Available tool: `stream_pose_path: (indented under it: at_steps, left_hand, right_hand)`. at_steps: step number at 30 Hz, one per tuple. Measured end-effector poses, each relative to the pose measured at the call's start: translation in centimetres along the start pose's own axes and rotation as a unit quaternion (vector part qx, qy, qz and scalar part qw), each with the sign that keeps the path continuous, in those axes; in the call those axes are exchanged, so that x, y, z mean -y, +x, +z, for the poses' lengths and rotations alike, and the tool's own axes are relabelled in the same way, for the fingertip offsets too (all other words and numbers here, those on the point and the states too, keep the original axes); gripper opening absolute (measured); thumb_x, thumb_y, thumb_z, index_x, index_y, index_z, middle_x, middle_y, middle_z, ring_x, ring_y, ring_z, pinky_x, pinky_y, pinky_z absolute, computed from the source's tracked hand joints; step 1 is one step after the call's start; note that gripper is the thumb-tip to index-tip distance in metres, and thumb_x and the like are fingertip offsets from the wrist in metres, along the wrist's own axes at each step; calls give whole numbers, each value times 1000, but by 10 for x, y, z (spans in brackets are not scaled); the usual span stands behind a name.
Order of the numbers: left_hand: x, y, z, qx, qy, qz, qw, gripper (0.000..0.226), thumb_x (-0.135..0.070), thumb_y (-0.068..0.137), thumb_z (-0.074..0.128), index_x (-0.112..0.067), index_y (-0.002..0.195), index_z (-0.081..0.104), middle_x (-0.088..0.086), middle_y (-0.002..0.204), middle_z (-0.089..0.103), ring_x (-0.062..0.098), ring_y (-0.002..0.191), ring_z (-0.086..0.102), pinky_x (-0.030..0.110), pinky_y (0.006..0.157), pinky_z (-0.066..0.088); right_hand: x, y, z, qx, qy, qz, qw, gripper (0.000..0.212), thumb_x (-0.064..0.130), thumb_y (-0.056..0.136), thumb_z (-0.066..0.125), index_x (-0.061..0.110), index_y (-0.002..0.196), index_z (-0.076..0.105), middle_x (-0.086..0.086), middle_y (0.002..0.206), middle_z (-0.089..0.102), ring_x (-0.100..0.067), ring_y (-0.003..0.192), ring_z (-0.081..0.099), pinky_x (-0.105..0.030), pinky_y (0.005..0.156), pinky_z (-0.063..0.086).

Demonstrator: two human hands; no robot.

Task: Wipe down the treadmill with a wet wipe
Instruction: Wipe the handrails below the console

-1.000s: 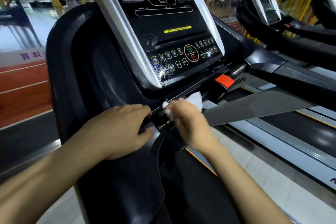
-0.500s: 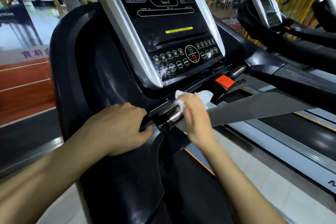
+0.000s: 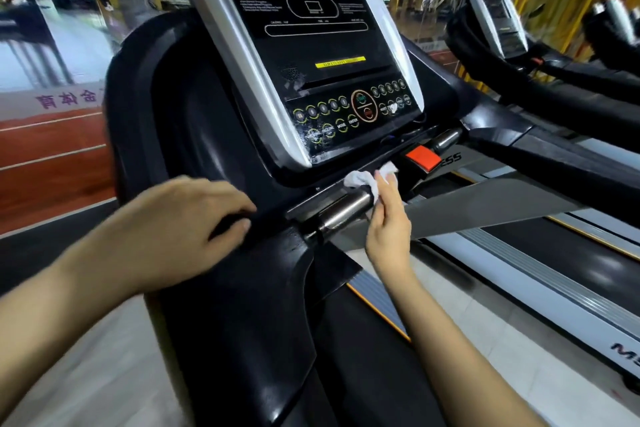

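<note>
Rightward along the metal grip bar (image 3: 341, 210) is where the right hand (image 3: 388, 222) has travelled since the earlier frames, carrying the wipe (image 3: 363, 180) from the bar's near end to its far end, just short of the red clip (image 3: 423, 158). The left hand (image 3: 183, 229) has loosened: its fingers now rest spread on the black shroud (image 3: 242, 288) instead of curling over its edge. It grasps nothing. The right hand presses the bunched wipe against the bar and the ledge under the console (image 3: 322, 55); its fingers lie fairly straight over the wipe, and whether the thumb pinches it from beneath cannot be seen.

Step in hand, judged: wiping the bar and the lower console ledge. To do it well, wrap the wipe round the bar so the underside is also reached, keep even pressure, and overlap passes. The clip stands just beside the wipe; skirt it gently so it is not pulled loose. The button panel (image 3: 349, 114) above looks smudged and probably still needs a pass with a fresh fold.
</note>
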State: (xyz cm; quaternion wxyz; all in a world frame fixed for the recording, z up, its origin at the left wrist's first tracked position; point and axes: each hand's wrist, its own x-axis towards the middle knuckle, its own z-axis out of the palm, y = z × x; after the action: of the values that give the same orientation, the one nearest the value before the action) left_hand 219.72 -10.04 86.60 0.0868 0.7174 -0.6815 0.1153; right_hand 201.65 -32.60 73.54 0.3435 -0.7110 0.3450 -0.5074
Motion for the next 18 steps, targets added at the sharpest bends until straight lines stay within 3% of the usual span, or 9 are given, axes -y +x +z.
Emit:
stream_pose_path:
  at_steps: [2, 3, 5, 6, 8, 9, 11, 14, 18]
  left_hand:
    - [26, -9, -2, -59, 8, -3, 998, 45, -52, 92, 41, -27, 111, 73, -11, 111, 73, 16, 106, 69, 38, 98, 47]
    - [33, -9, 0, -68, 1, -6, 998, 43, -50, 93, 42, -26, 110, 73, -12, 110, 73, 16, 107, 68, 37, 99, 45]
    - [34, -12, 2, -81, -8, -7, 997, 40, -50, 95, 40, -30, 106, 73, -17, 108, 72, 10, 105, 67, 32, 98, 39]
    - [32, -12, 4, -87, -5, -7, 996, 39, -50, 95, 39, -32, 103, 73, -20, 106, 72, 7, 102, 66, 30, 96, 36]
    - [28, -13, 9, -98, -7, -13, 995, 40, -51, 96, 36, -35, 97, 73, -23, 101, 72, 6, 94, 67, 30, 95, 35]
    - [28, -13, 10, -106, -14, -15, 994, 41, -51, 96, 36, -35, 95, 73, -22, 98, 72, 7, 91, 67, 32, 95, 36]
    - [30, -13, 13, -128, -30, -11, 991, 41, -49, 97, 36, -33, 93, 73, -20, 95, 73, 9, 86, 67, 35, 94, 39]
    - [33, -16, 16, -149, -53, -8, 987, 39, -44, 98, 37, -31, 90, 73, -18, 90, 72, 10, 83, 66, 35, 95, 39]
    - [36, -19, 18, -162, -65, 1, 985, 37, -39, 99, 39, -27, 86, 71, -13, 82, 70, 13, 77, 65, 37, 93, 41]
  right_hand:
    - [15, -24, 12, -29, 24, 45, 998, 48, 3, 107, 38, 22, 150, 47, 0, 159, 37, -5, 149, 29, -23, 121, 23]
    - [16, -31, 11, -41, 41, 78, 995, 47, 3, 106, 41, 21, 149, 50, 1, 149, 50, -5, 140, 43, -17, 116, 31]
    - [21, -36, 6, -57, 65, 130, 988, 43, 4, 104, 48, 20, 142, 57, 4, 118, 70, -6, 106, 65, -9, 92, 48]
    - [25, -38, 2, -59, 67, 139, 986, 40, 5, 103, 52, 20, 139, 61, 6, 112, 72, -8, 101, 68, -10, 88, 50]
    - [34, -44, -6, -41, 52, 128, 990, 36, 4, 100, 55, 21, 130, 67, 8, 100, 75, -14, 90, 70, -15, 79, 54]
    - [38, -48, -9, -21, 34, 114, 993, 36, 3, 98, 57, 25, 124, 70, 10, 81, 74, -17, 73, 66, -13, 67, 51]
    - [45, -56, -15, 18, -15, 70, 997, 39, 2, 94, 59, 34, 111, 73, 14, 59, 61, -10, 51, 48, -12, 53, 38]
    - [60, -54, -26, 29, -39, -13, 999, 39, -5, 91, 58, 30, 100, 76, 19, 75, 64, -4, 61, 55, -10, 61, 38]
    - [79, -40, -24, 78, -118, -167, 976, 38, -14, 87, 57, 17, 99, 74, 5, 108, 67, -7, 105, 64, -17, 90, 46]
